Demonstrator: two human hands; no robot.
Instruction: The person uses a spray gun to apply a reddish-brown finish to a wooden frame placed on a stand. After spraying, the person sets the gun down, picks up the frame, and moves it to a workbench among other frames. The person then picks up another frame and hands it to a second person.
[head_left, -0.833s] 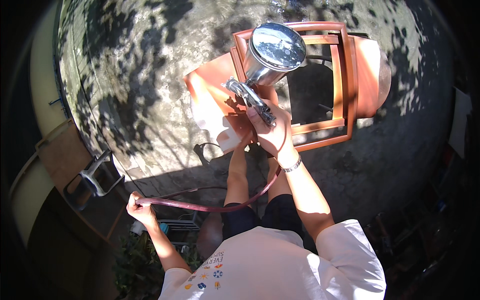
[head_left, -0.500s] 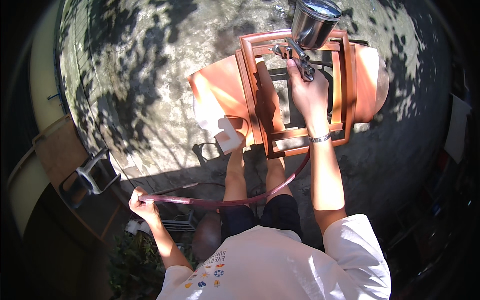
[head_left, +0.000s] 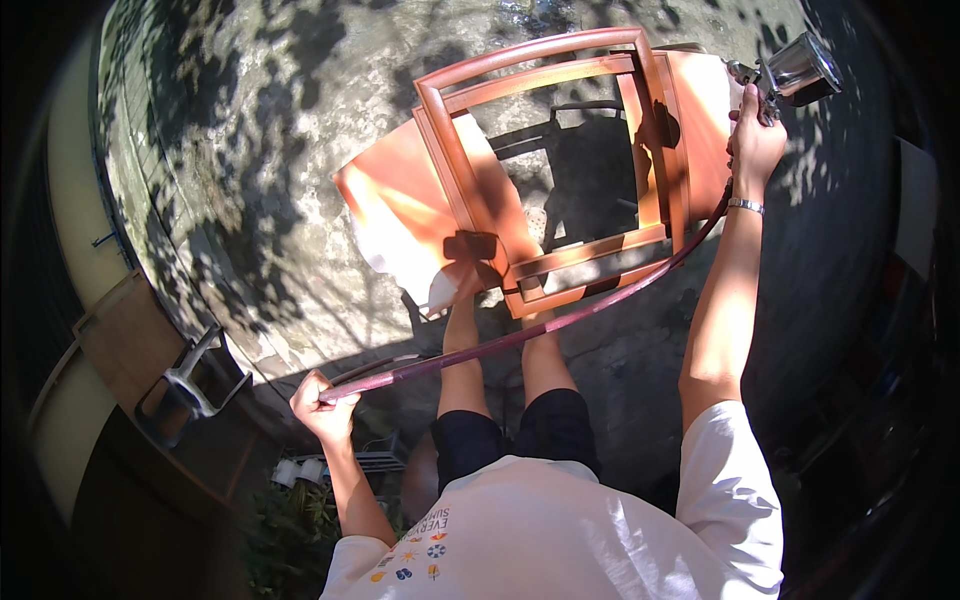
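In my right hand [head_left: 757, 145] is a spray gun [head_left: 765, 92] with a shiny metal paint cup [head_left: 808, 72], held out past the right side of the wooden frame. My left hand [head_left: 324, 405] grips a dark red air hose [head_left: 470, 352] at the lower left. The hose stretches across in front of my legs and up to the gun. Between my hands stands an orange-brown wooden frame [head_left: 440, 130] with a rectangular opening. Orange-brown panels stick out at its sides, a left panel [head_left: 385, 185] and a right panel [head_left: 705, 125]. What supports the frame is hidden.
Sunlit concrete ground [head_left: 290, 120] with leaf shadows surrounds the frame. A grey metal-legged piece [head_left: 195, 385] leans at the left beside a brown board [head_left: 135, 335]. Green plants [head_left: 290, 530] grow at the lower left. My legs [head_left: 462, 370] are close to the frame's near edge.
My right hand has carried the spray gun from over the frame's opening to beyond its right side. My left hand has shifted slightly right, and the hose is pulled straighter.
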